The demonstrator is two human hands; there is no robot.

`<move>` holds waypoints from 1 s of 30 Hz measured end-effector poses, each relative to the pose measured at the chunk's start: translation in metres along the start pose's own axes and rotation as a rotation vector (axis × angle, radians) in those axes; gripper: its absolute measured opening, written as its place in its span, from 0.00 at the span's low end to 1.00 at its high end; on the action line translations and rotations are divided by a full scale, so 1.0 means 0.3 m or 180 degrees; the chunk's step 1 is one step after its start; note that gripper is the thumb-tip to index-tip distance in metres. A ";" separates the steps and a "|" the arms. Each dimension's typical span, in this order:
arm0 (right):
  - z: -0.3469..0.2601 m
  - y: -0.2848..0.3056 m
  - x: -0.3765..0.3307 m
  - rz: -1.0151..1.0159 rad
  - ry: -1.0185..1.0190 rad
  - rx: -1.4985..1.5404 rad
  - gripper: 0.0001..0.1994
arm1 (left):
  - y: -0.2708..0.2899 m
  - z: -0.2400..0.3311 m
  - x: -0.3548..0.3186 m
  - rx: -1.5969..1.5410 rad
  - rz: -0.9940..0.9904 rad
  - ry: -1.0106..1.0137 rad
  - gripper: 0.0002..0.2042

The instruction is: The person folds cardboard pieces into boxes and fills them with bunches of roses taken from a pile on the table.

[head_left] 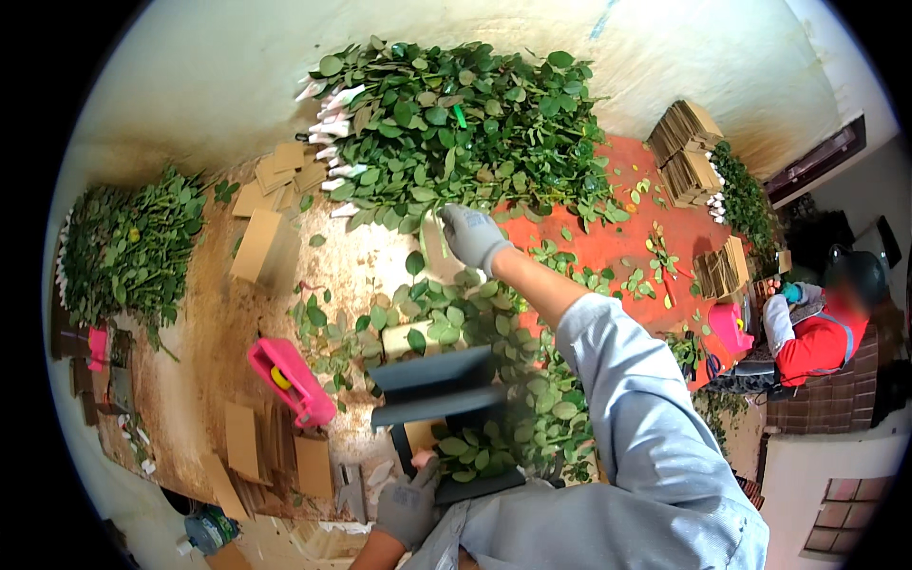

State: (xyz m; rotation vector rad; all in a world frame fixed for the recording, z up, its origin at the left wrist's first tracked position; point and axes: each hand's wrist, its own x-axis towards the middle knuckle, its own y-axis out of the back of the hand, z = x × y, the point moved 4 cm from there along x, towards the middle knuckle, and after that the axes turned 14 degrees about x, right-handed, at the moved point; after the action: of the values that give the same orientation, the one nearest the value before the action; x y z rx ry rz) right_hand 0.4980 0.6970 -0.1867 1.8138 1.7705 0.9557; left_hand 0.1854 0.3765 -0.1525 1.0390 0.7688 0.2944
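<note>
My right hand (470, 236), in a grey glove, reaches far forward to the near edge of a big pile of leafy stems (465, 123). Its fingers are closed at a pale, blurred strip (434, 242) that hangs beside them; its kind is unclear. Close to my body, my left hand (408, 503), gloved alike, has its fingers bent around a small pink flower bud (421, 459). That bud lies at the left end of leafy stems (475, 449) in a dark stand with upright plates (432, 372). White wraps (332, 126) cover the left ends of the big pile.
A pink tape dispenser (290, 382) and cardboard pieces (249, 442) stand left of the dark stand. Another leafy pile (128, 252) lies far left. Loose leaves litter the red tabletop (532, 233). Cardboard stacks (686, 152) and a person in a red vest (822, 347) are at right.
</note>
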 end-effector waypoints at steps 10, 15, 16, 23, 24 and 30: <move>0.239 -0.149 0.226 -0.0742 -0.0960 -0.1632 0.19 | -0.197 -0.052 -0.021 0.0648 0.0989 -0.0319 0.28; 0.193 -0.155 0.129 -0.1536 -0.0425 -0.2643 0.19 | -0.207 -0.048 -0.023 0.0502 0.1014 -0.0314 0.26; 0.090 -0.151 0.096 -0.1607 -0.0002 -0.2571 0.18 | -0.220 -0.051 -0.037 0.0457 0.0931 -0.0235 0.26; -0.366 0.122 -0.309 -0.0938 0.1786 -0.1913 0.14 | -0.052 -0.014 0.003 0.0093 0.0122 -0.0113 0.27; -0.448 0.171 -0.386 -0.0982 0.1839 -0.1757 0.14 | -0.043 -0.011 -0.006 0.0103 0.0177 -0.0118 0.29; -0.551 0.323 -0.815 -0.1795 0.1151 -0.1443 0.11 | -0.149 -0.031 -0.015 0.0265 0.0478 -0.0109 0.29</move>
State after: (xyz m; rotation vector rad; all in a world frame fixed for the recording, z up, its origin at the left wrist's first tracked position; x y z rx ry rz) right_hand 0.4576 0.4213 -0.0493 0.8345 1.9098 1.3476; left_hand 0.1701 0.3578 -0.1913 1.1802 0.6781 0.3746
